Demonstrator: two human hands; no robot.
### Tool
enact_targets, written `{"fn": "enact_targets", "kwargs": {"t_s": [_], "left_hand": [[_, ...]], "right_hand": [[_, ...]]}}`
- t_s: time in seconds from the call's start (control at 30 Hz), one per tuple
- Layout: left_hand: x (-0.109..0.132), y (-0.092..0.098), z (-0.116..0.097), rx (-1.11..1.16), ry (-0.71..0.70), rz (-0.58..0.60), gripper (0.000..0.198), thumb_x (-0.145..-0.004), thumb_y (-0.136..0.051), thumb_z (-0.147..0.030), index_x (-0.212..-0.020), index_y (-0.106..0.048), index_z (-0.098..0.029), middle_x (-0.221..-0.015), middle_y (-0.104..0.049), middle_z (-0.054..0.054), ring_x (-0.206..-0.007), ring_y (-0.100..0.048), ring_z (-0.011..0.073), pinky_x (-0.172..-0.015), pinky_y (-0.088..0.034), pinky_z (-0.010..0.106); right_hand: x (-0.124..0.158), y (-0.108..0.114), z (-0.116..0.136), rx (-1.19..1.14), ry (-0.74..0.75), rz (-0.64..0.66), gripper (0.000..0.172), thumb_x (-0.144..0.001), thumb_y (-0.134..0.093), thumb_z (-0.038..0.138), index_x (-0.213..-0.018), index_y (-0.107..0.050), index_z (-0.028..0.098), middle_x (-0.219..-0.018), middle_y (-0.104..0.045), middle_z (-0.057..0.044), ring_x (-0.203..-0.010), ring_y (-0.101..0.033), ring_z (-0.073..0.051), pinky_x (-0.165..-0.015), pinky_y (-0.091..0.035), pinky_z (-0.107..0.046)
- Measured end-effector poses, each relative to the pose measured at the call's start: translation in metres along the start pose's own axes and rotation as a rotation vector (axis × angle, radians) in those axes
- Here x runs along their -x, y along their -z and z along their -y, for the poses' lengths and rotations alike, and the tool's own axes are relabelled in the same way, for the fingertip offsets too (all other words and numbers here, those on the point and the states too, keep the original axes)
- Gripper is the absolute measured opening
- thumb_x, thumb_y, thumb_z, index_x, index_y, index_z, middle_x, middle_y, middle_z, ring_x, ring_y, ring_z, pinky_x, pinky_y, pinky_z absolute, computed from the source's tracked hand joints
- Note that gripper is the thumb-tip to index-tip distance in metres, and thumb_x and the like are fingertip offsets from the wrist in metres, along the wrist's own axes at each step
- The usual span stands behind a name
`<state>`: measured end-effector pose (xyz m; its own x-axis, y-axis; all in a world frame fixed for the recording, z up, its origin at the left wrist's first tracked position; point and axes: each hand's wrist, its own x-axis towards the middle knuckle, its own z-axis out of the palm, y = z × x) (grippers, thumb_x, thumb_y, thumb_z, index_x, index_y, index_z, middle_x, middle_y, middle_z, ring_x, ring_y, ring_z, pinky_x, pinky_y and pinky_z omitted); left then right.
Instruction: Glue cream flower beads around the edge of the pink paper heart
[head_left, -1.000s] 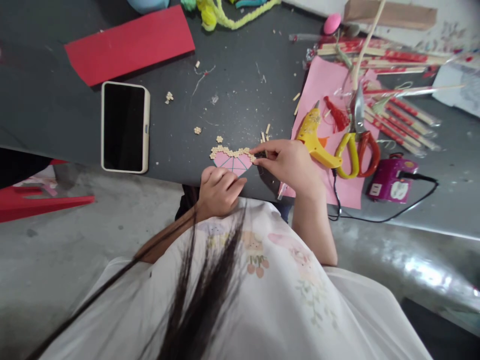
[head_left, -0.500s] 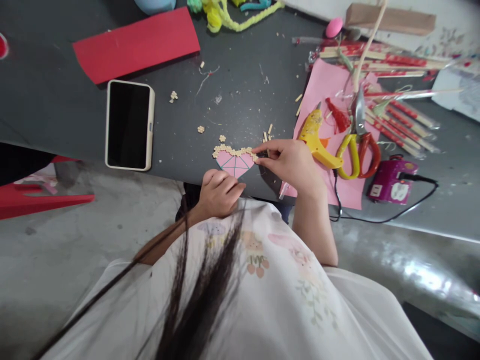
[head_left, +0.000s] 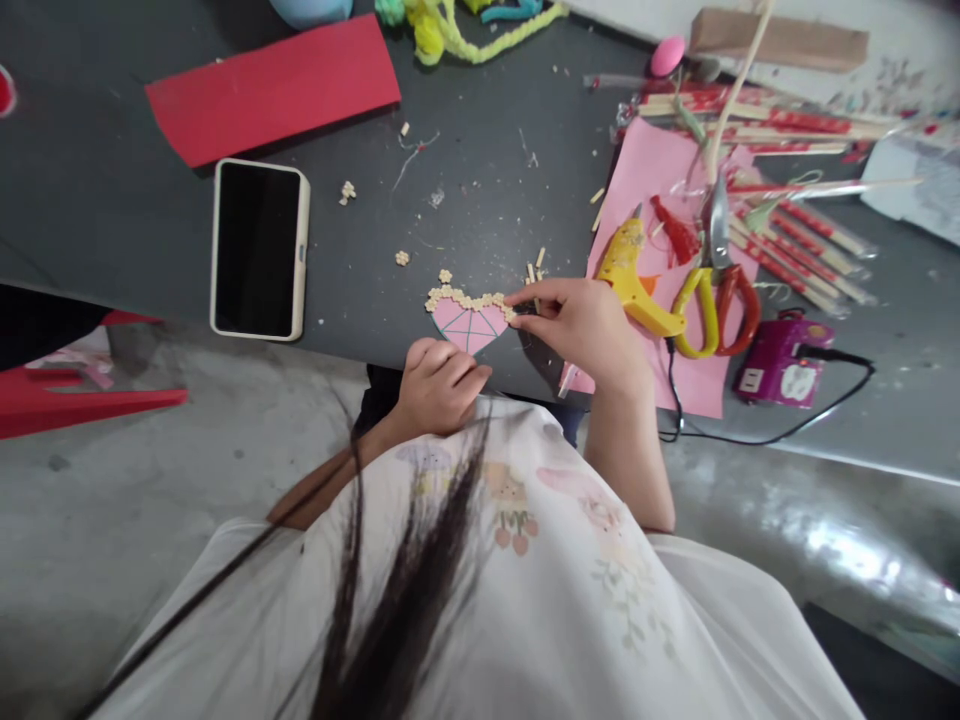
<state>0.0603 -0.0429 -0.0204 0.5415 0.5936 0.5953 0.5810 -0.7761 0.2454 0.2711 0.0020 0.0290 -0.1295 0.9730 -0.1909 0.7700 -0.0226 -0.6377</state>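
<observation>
A small pink paper heart with thin lines drawn on it lies at the near edge of the dark table. A row of tiny cream flower pieces runs along its top edge. My left hand is curled, its fingers closed on the heart's lower tip. My right hand pinches at the heart's upper right corner, forefinger stretched onto the flower row; what sits in the pinch is too small to name. Loose flower pieces lie just beyond the heart.
A phone lies face up at the left, with a red sheet behind it. To the right, on pink paper, lie a yellow glue gun, scissors, a purple plug box and wrapped sticks.
Both hands stay on the heart in the same grip. Only the view has drifted slightly since the earliest frame.
</observation>
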Motion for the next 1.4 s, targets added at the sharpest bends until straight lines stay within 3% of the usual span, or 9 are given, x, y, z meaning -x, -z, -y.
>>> {"fn": "enact_targets", "kwargs": {"t_s": [0.77,1.4], "left_hand": [[-0.0003,-0.0009,0.0012,-0.022,0.007,0.017,0.020,-0.090,-0.046,-0.019,-0.087,-0.065,-0.023,-0.069,-0.063,-0.001,-0.077,-0.050,0.0174,-0.075,-0.035,0.036],[0.0003,0.0000,0.0010,0.001,0.016,0.029,0.020,-0.084,-0.047,-0.014,-0.086,-0.065,-0.023,-0.069,-0.063,0.000,-0.075,-0.051,0.0180,-0.075,-0.036,0.038]], "right_hand": [[0.0007,0.0019,0.0021,0.015,-0.004,0.015,0.023,-0.079,-0.071,0.028,-0.100,-0.078,0.025,-0.061,-0.055,0.004,-0.056,-0.043,-0.010,-0.059,-0.032,-0.026],[0.0024,0.0022,0.0038,0.025,-0.004,0.016,0.023,-0.079,-0.070,0.028,-0.101,-0.078,0.027,-0.063,-0.057,0.003,-0.057,-0.045,-0.011,-0.058,-0.032,-0.027]]}}
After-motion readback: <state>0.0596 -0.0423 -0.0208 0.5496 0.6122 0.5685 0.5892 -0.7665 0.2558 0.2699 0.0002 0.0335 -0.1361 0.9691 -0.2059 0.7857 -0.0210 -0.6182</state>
